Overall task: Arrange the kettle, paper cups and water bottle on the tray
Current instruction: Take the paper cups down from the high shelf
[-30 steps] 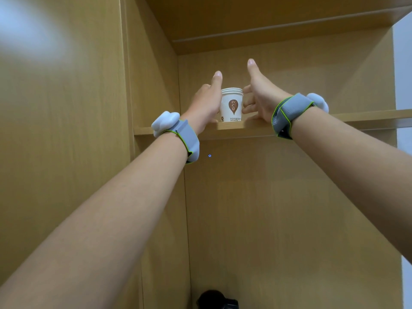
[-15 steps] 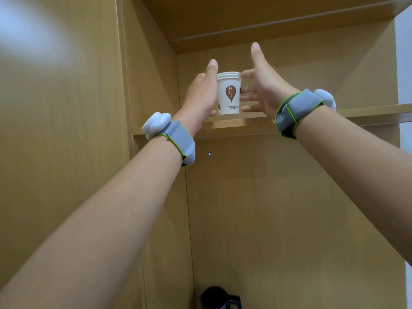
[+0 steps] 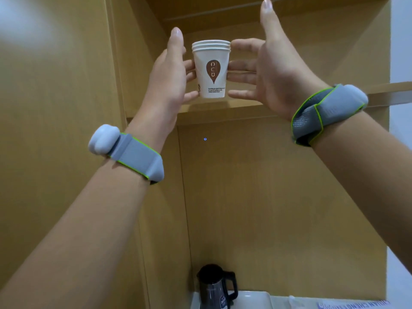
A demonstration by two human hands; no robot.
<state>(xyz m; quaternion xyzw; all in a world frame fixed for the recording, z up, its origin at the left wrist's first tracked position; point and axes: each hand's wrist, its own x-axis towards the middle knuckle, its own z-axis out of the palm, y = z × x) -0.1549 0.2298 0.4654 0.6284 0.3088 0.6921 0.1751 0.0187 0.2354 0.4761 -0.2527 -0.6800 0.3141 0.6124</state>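
A stack of white paper cups [image 3: 211,70] with a brown logo hangs in the air just above the wooden shelf [image 3: 223,108]. My left hand [image 3: 169,79] holds the stack's left side with bent fingers, thumb pointing up. My right hand [image 3: 265,70] presses its straight fingertips against the right side, thumb also up. Far below, a black kettle [image 3: 214,286] stands on the left part of a white tray [image 3: 254,297]. At the bottom right edge lies a pale, blurred thing with a printed label [image 3: 352,305]; I cannot tell whether it is the water bottle.
The cabinet's wooden side wall [image 3: 66,130] is close on the left and its back panel [image 3: 267,197] is straight ahead. An upper board [image 3: 223,16] closes the shelf space above the cups. A white wall [image 3: 401,41] shows at the right edge.
Both hands have lifted the cup stack off the shelf and drawn it toward me. The view has tilted down, so the kettle and tray now show more fully.
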